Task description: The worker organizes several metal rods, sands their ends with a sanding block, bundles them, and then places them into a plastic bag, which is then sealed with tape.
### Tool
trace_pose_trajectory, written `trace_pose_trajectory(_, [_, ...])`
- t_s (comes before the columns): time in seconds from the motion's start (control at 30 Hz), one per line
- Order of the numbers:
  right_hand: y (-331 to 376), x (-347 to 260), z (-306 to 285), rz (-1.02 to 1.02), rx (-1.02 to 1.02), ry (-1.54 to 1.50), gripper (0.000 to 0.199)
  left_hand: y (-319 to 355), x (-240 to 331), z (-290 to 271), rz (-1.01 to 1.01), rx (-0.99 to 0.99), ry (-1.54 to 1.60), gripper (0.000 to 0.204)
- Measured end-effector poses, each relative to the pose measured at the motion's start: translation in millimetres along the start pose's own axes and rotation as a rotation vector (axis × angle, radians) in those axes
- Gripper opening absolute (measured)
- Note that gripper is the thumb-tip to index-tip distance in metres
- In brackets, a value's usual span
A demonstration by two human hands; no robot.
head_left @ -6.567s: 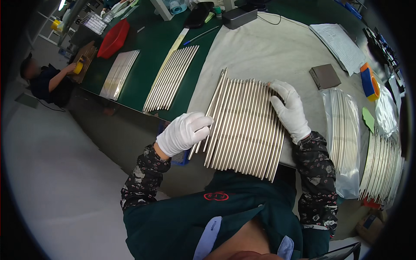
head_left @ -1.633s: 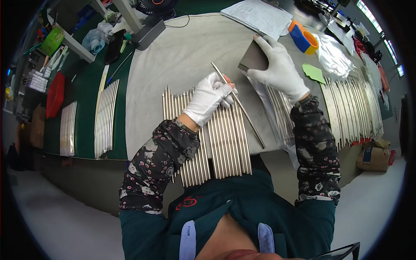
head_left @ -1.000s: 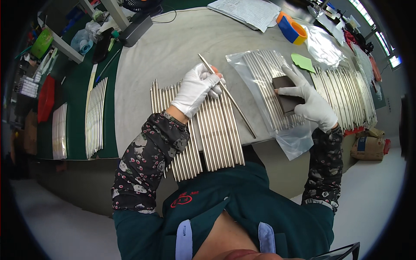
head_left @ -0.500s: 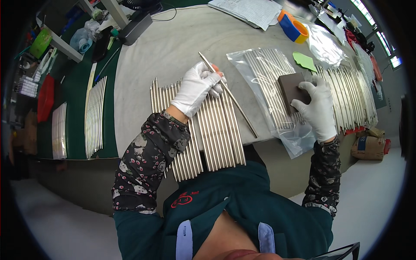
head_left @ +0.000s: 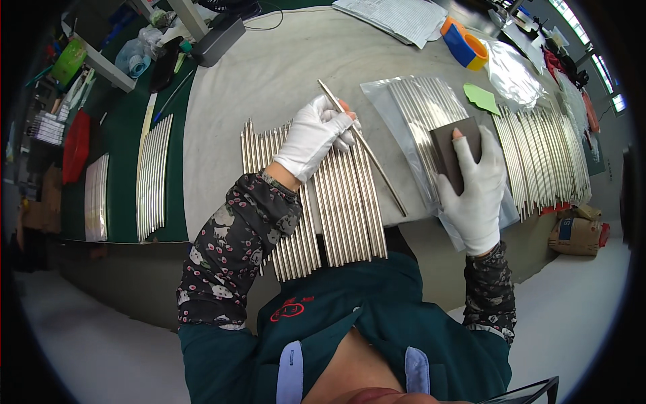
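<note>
My left hand (head_left: pixel 316 135), in a white glove with a bare fingertip showing, pinches one slim metal rod (head_left: pixel 377 160). The rod slants from upper left to lower right above the cloth. Below that hand lie rows of similar silver rods (head_left: pixel 346 215), their near ends over the table's front edge. To the right, my gloved right hand (head_left: pixel 474 185) straddles a brown rectangular block (head_left: pixel 447 145), thumb along its left side and index finger on top; the fingers' undersides are hidden. The block rests on a clear plastic bag (head_left: pixel 383 101) of rods.
More rods (head_left: pixel 542 158) lie at the right, near a green paper piece (head_left: pixel 481 99). An orange-and-blue tape roll (head_left: pixel 465 46) and papers (head_left: pixel 397 19) are at the back. Further rods (head_left: pixel 155 178) lie on the green surface at left. A grey box (head_left: pixel 219 42) stands behind.
My right hand has shifted left and nearer, its index finger now stretched over the block. The block has slid slightly with it. My left hand still holds the rod; the view has shifted a little.
</note>
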State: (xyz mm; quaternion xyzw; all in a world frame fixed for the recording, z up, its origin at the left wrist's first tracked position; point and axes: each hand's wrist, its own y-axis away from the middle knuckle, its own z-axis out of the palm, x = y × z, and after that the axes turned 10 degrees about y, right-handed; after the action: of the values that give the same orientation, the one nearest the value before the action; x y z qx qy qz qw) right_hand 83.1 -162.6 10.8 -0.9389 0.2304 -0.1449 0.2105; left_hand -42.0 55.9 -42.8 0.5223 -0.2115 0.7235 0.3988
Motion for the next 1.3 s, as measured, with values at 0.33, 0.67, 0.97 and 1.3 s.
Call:
trace_pose_trajectory(0.33, [7,-42,-1,-0.159,-0.147,-0.355,0.06,3,4,4,0.007,0.005,-0.018,0.014])
trace_pose_trajectory(0.67, [0,-42,5,-0.245,-0.065,-0.287,0.058,2,2,0,0.004,-0.009,0.011,0.017])
trace_pose_trajectory(0.97, [-15,-22,23,-0.02,-0.005,-0.306,0.053,2,2,0,-0.017,-0.009,0.049,0.018])
trace_pose_trajectory(1.3, [-10,-36,8,-0.164,-0.013,-0.424,0.051,-2,1,0,-0.002,-0.002,-0.007,0.019])
